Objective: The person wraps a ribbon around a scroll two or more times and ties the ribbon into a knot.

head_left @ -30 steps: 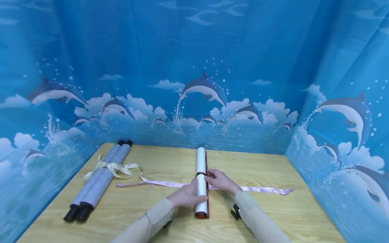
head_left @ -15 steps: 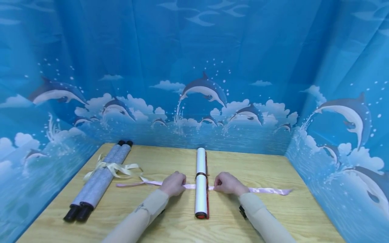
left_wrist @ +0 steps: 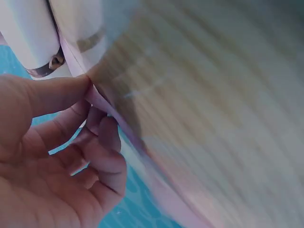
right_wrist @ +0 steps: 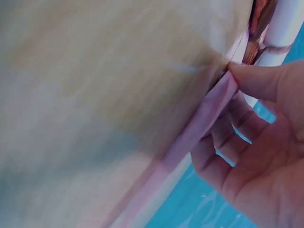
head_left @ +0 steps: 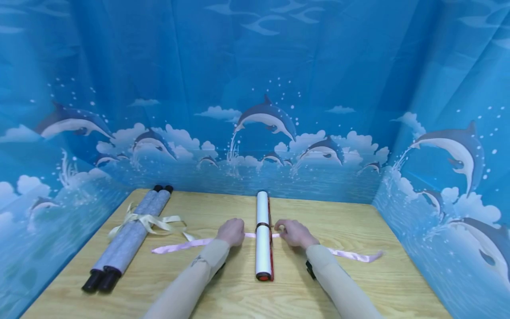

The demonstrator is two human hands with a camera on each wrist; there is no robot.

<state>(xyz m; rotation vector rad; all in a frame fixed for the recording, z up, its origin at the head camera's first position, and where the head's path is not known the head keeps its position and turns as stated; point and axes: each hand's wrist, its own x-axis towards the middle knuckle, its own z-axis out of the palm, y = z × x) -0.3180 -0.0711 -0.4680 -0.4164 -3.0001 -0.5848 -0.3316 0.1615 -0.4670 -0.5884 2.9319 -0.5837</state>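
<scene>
A rolled white scroll (head_left: 263,252) with a narrow brown tie (head_left: 262,224) round its middle lies lengthwise on the table, dark red showing along its right side. Beneath it a pink satin ribbon (head_left: 181,247) runs crosswise, its ends trailing out on both sides. Left of the scroll, my left hand (head_left: 231,232) pinches the ribbon between thumb and fingers, as the left wrist view shows. My right hand (head_left: 295,232) pinches it on the other side; the folded ribbon (right_wrist: 204,111) is plain in the right wrist view. Neither hand touches the scroll.
Two grey rolled scrolls (head_left: 133,235) with black ends lie side by side at the left, bound by a cream ribbon bow (head_left: 149,221). A blue dolphin-print curtain (head_left: 255,173) encloses the back and sides of the wooden table (head_left: 338,217).
Both hands left the scroll and took hold of the pink ribbon on either side. The ribbon's middle has since shifted away from me, closer to the brown tie.
</scene>
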